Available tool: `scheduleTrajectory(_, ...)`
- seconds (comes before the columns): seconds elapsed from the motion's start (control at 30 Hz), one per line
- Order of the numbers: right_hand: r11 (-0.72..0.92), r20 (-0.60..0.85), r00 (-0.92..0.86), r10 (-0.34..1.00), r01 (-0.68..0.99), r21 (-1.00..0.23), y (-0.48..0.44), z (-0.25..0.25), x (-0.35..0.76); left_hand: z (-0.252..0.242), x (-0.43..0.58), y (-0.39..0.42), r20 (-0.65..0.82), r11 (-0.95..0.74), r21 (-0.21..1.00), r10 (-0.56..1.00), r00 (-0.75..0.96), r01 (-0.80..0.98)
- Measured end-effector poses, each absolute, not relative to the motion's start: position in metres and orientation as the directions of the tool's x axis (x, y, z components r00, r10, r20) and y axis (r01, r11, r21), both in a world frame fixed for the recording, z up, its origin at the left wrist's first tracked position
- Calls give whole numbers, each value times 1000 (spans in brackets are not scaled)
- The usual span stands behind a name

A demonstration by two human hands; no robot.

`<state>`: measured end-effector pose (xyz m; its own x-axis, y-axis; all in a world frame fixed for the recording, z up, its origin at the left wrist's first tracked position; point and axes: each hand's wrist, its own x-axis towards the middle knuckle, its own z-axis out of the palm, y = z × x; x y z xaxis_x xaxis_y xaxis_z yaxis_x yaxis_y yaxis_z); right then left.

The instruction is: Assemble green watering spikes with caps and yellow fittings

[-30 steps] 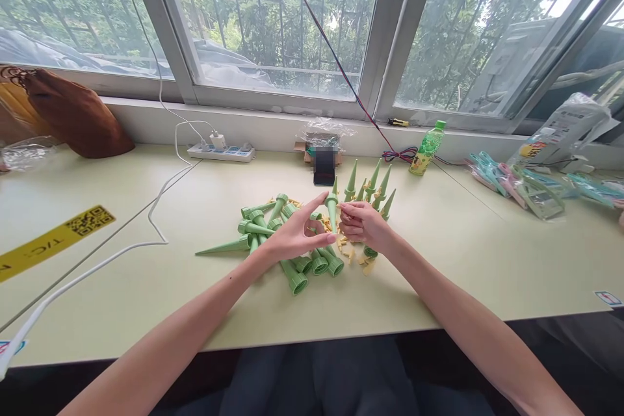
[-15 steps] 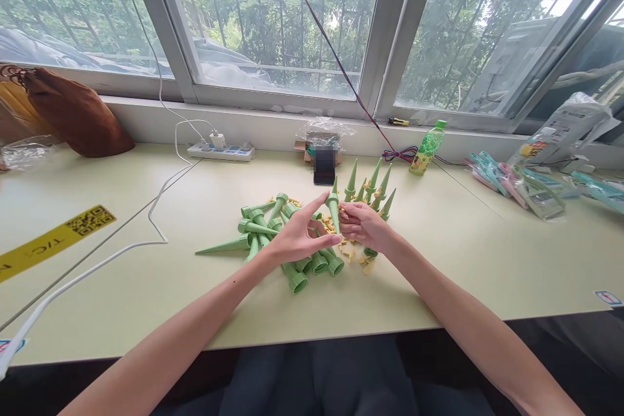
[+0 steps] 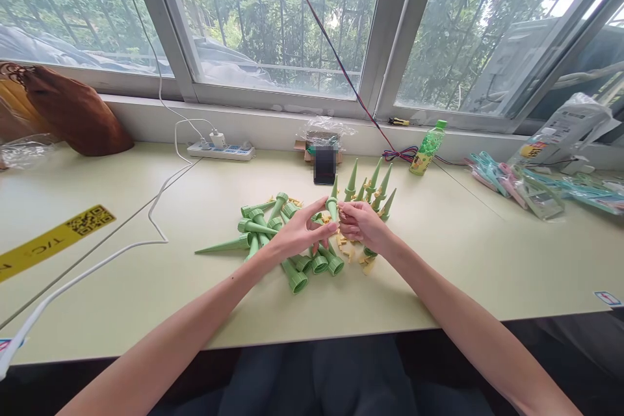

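Note:
My left hand is closed around a green plastic watering spike, its ribbed cap end up and its tapered body pointing down. Against the spike's right side, my right hand is pinched, with a bit of yellow, apparently a small yellow plastic piece, just showing at the fingertips. Under and left of my left hand lies a pile of green spikes. Loose yellow pieces are scattered between and below the hands. Several spikes stand point-up behind my right hand, with yellow pieces on their sides.
At the back of the table are a phone before a small box with clear wrap, a power strip and a green-capped bottle. Wrapped pastel items lie at right. A white cable crosses the left side.
My left thumb has moved up and in, closing on the spike, which is now gripped lower on its body. My right hand has barely moved.

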<state>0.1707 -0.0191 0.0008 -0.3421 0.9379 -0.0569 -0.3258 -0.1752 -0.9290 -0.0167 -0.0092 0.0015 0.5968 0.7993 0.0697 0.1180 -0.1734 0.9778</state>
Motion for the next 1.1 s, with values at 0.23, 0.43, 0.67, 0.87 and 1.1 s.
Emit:
scheduleTrajectory(0.23, -117, -35, -286, 958, -275, -954, -21, 3, 168, 6, -16, -11, 28, 19, 998, 762, 646, -64)
scheduleTrajectory(0.43, -23, 18, -230, 973, -174, -985, -20, -1, 168, 4, -17, -8, 60, 32, 992, 741, 668, -125)
scheduleTrajectory(0.67, 358, 348, -83, 934, 264, -896, -19, -6, 169, 6, -15, -7, 3, 155, 968, 777, 629, -196)
scheduleTrajectory(0.87, 586, 566, -214, 796, 509, -631, -21, -1, 177, 8, -18, -5, -39, 249, 943, 744, 667, -222)
scheduleTrajectory(1.1, 717, 654, -387, 650, 598, -359, -20, -5, 185, 9, -20, -5, 59, 242, 925, 667, 743, -291)
